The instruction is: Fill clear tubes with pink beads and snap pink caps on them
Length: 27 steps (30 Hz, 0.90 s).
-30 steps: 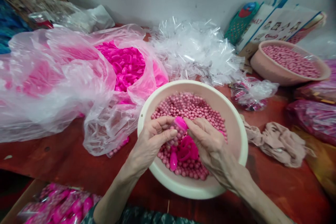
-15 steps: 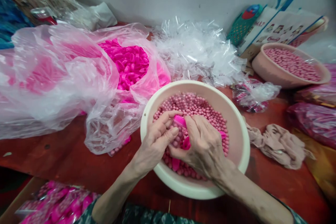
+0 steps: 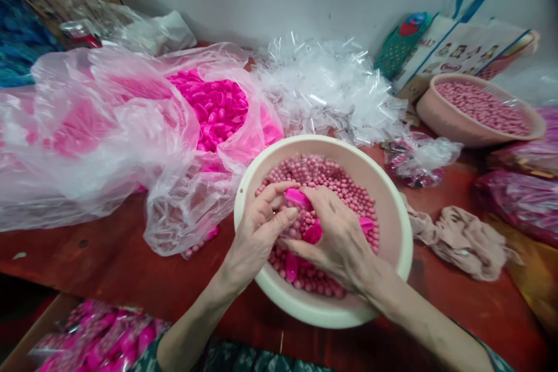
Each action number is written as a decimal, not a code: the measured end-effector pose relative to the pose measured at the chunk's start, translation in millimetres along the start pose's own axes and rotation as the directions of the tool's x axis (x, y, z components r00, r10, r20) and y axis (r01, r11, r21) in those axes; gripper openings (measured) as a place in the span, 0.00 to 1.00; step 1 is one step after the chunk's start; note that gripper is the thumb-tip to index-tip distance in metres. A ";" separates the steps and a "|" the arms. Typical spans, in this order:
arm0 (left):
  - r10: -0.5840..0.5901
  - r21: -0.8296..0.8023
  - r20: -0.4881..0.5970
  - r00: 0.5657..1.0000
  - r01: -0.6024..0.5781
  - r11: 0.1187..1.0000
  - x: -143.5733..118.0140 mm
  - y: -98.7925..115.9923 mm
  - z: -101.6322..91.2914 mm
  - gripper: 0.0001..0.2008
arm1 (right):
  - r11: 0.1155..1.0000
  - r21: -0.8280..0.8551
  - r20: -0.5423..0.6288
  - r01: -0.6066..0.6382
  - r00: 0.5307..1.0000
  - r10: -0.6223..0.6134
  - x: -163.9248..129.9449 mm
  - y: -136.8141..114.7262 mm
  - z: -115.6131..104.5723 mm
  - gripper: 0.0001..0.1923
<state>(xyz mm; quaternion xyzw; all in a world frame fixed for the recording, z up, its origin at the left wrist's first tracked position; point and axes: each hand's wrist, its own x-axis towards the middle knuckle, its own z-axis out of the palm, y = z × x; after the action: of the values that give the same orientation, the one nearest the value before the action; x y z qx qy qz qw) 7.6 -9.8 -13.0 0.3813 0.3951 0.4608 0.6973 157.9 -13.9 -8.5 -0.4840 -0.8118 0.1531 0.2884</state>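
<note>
Over the cream basin [image 3: 405, 232] of round pink beads [image 3: 344, 186], both hands meet at a small clear bag [image 3: 291, 226] with pink beads inside. A bright pink plastic piece [image 3: 297, 197] sits at its upper end. My left hand [image 3: 261, 226] pinches the bag between thumb and fingers. My right hand [image 3: 337, 238] curves around its other side, index finger by the pink piece and thumb near the lower end. Below the right hand shows a pink scoop-like piece [image 3: 367, 224]; whether the palm holds it is hidden. Another pink piece [image 3: 291, 267] rests on the beads.
Left, an open plastic bag [image 3: 174, 122] holds many bright pink pieces [image 3: 218, 107]. Behind the basin lies a heap of clear bags [image 3: 326, 87]. A second bead basin [image 3: 462, 119] and a crumpled cloth [image 3: 466, 244] are at right. Filled packets [image 3: 108, 337] lie in a box lower left.
My right hand has shifted slightly left and its fingers have opened a little around the clear bag. The pink piece at the bag's end is tilted a bit more. The left hand keeps its pinch.
</note>
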 end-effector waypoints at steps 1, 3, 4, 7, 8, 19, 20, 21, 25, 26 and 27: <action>-0.002 -0.018 -0.026 1.000 0.002 1.000 0.9 -0.8 0.0 0.17 | 0.979 0.166 0.041 -0.117 0.993 0.112 -1.1 1.9 -2.4 0.31; 0.004 -0.035 -0.055 0.998 -0.006 0.999 1.8 -2.5 -0.4 0.17 | 0.799 0.494 0.116 -0.342 0.937 0.330 -2.4 6.1 -9.3 0.29; 0.004 -0.030 -0.051 0.999 -0.005 1.000 1.9 -3.1 -0.6 0.17 | 0.675 0.614 0.141 -0.409 0.899 0.415 -2.4 8.0 -13.2 0.23; -0.034 0.019 0.022 0.999 0.033 0.999 0.7 -2.6 -0.2 0.19 | 0.565 0.717 0.103 -0.408 0.864 0.492 -0.1 9.0 -22.8 0.10; -0.042 0.032 0.046 0.998 0.041 0.999 -0.1 -1.7 0.3 0.20 | 0.651 0.659 0.060 -0.376 0.890 0.453 1.0 7.6 -23.9 0.09; 0.051 0.104 -0.015 0.999 -0.049 0.993 -6.2 0.1 1.2 0.19 | 0.966 -0.250 0.068 0.065 0.996 -0.049 2.6 -12.7 8.2 0.21; 0.066 0.112 -0.019 0.998 -0.064 0.992 -6.3 -0.7 0.8 0.19 | 0.964 -0.258 0.069 0.070 0.996 -0.054 4.8 -14.1 8.8 0.19; 0.078 0.126 -0.026 0.997 -0.074 0.989 -6.3 -1.5 0.3 0.18 | 0.961 -0.264 0.071 0.077 0.996 -0.061 7.2 -15.1 9.5 0.18; 0.117 0.255 -0.064 0.991 -0.097 0.962 -5.8 -3.7 -1.6 0.17 | 0.924 -0.360 0.107 0.131 0.989 -0.098 14.3 -13.6 14.5 0.19; 0.118 0.285 -0.066 0.991 -0.095 0.954 -5.8 -3.8 -1.6 0.17 | 0.908 -0.391 0.122 0.149 0.986 -0.109 13.9 -12.1 15.2 0.19; 0.118 0.305 -0.064 0.991 -0.093 0.948 -6.1 -3.5 -1.4 0.17 | 0.898 -0.407 0.128 0.166 0.984 -0.123 12.3 -10.6 14.9 0.20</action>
<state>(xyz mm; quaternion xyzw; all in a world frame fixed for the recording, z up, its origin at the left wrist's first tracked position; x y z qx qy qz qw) 5.9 -16.4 -15.5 0.4848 0.4677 0.4469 0.5887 136.8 -7.8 -10.7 -0.4646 -0.8727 -0.0215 0.1487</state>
